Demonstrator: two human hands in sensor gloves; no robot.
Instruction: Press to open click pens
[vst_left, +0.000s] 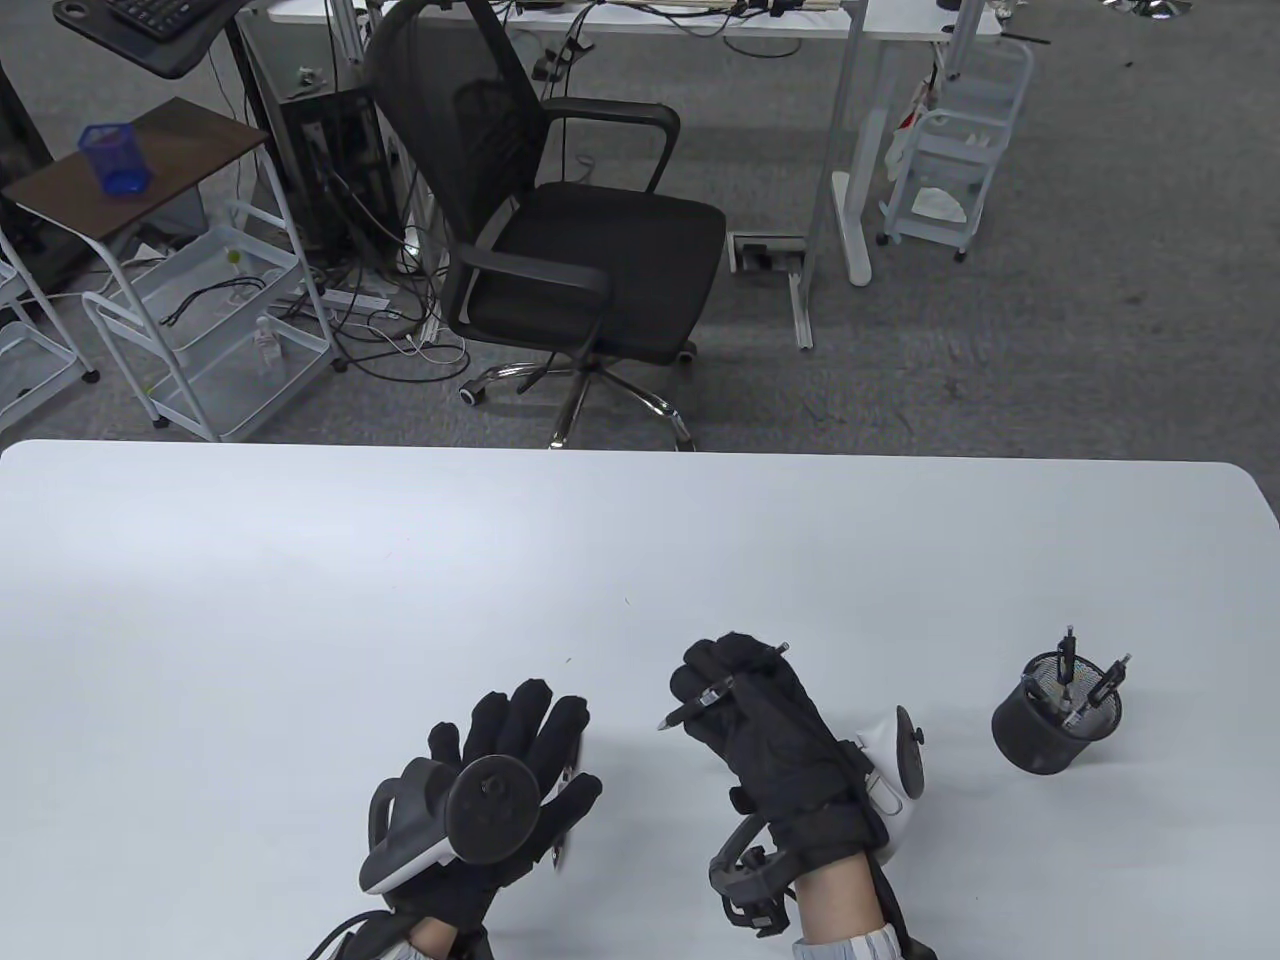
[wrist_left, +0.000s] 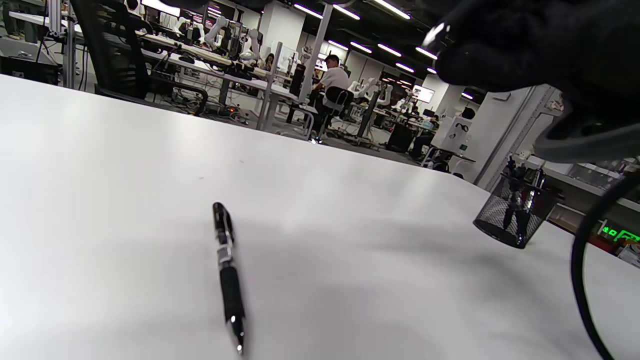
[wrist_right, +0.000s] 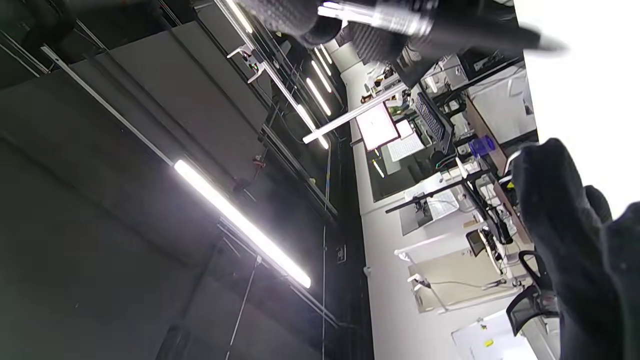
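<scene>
A pen (vst_left: 715, 692) is being gripped above the counter (vst_left: 300, 600) by the right hand (vst_left: 770, 730); the left hand (vst_left: 500, 770) is being held spread. An off-centre press could be making it slip.

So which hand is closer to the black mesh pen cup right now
Right. The right hand, gripping a black click pen, is just left of the black mesh pen cup. The left hand is farther left, resting over another pen on the white table.
</scene>
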